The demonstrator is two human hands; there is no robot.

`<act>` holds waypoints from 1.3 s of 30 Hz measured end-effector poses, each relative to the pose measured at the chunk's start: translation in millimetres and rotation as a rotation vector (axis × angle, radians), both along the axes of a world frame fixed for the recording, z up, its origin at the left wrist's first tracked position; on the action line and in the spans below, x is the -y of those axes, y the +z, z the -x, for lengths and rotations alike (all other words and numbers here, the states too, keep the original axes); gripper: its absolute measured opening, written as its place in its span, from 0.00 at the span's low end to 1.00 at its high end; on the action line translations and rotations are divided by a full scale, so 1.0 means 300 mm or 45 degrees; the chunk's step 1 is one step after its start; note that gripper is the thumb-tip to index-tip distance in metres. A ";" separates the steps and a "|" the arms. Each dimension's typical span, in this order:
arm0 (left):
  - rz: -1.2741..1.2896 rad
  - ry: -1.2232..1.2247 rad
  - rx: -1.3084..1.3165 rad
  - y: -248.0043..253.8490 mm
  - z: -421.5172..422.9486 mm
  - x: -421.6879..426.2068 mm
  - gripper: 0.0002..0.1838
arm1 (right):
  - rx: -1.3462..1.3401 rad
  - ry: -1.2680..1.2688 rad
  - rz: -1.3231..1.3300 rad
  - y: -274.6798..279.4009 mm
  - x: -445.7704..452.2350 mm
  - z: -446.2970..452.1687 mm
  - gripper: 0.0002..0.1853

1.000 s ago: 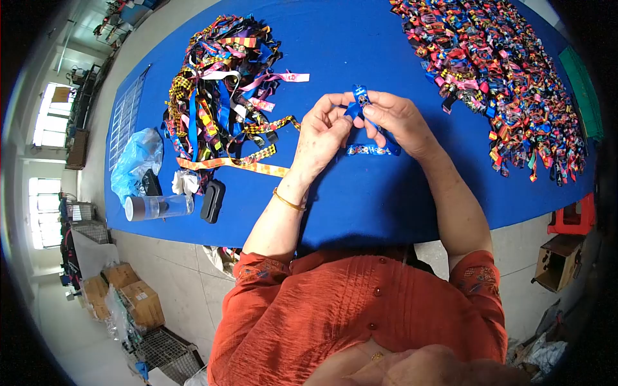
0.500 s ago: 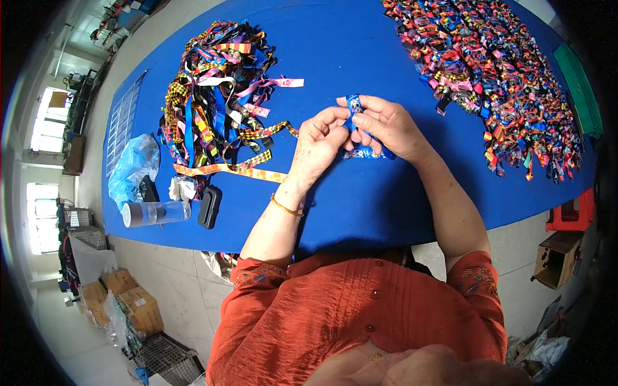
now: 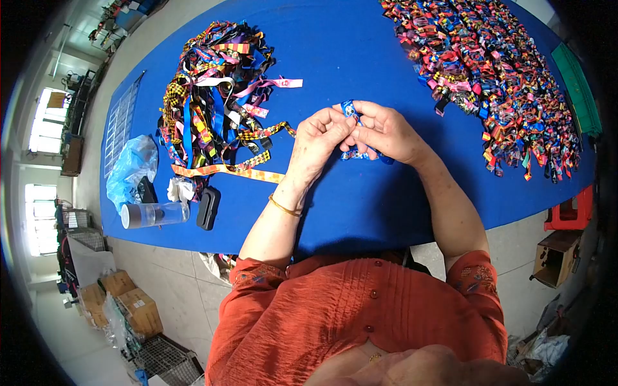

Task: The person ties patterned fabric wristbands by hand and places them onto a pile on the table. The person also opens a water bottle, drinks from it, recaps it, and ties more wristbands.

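A blue printed ribbon (image 3: 348,108) is pinched between my two hands above the blue table. My left hand (image 3: 320,136) grips it from the left with thumb and fingers closed. From the right, my right hand (image 3: 385,132) holds the same ribbon, its thumb near the left thumb. One part of the ribbon loops up above the fingers, and another part shows below them. The middle of it is hidden by my fingers. To the left of my hands lies a loose heap of patterned ribbons (image 3: 212,109), with several ends trailing toward my left wrist.
A large spread of small knotted ribbon pieces (image 3: 496,83) covers the right of the blue table (image 3: 335,38). At the left lie a clear bottle (image 3: 154,215), a black case (image 3: 207,208) and a blue plastic bag (image 3: 133,170). A green tray (image 3: 576,87) stands at the far right.
My fingers have shifted on the blue ribbon, and both thumbs now sit closer together. The ribbon's upper loop has dropped slightly and turned. The ribbon heaps look the same.
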State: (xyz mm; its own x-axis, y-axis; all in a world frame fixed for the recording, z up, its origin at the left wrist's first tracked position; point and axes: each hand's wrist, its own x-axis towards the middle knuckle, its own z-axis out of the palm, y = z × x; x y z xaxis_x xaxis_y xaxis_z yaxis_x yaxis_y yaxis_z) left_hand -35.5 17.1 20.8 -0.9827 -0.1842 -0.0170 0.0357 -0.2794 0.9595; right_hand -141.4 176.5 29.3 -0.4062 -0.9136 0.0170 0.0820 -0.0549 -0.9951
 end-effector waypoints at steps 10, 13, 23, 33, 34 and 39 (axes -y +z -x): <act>-0.062 0.318 0.043 0.015 -0.003 0.034 0.08 | -0.009 -0.024 0.100 0.014 0.001 -0.002 0.25; -0.182 0.356 -0.007 0.005 -0.001 0.063 0.08 | 0.010 -0.106 0.128 -0.002 0.000 0.013 0.26; -0.329 0.397 -0.137 -0.001 0.004 0.095 0.09 | -0.125 -0.224 0.107 0.005 -0.010 0.032 0.21; -0.359 0.290 -0.251 0.053 0.000 0.086 0.12 | -0.462 -0.241 0.013 -0.011 -0.007 0.024 0.17; -0.397 0.280 -0.260 0.056 -0.002 0.086 0.12 | -0.527 -0.261 0.024 -0.012 -0.006 0.025 0.16; -0.400 0.251 -0.286 0.060 -0.005 0.092 0.11 | -0.606 -0.423 -0.046 -0.013 -0.010 0.021 0.12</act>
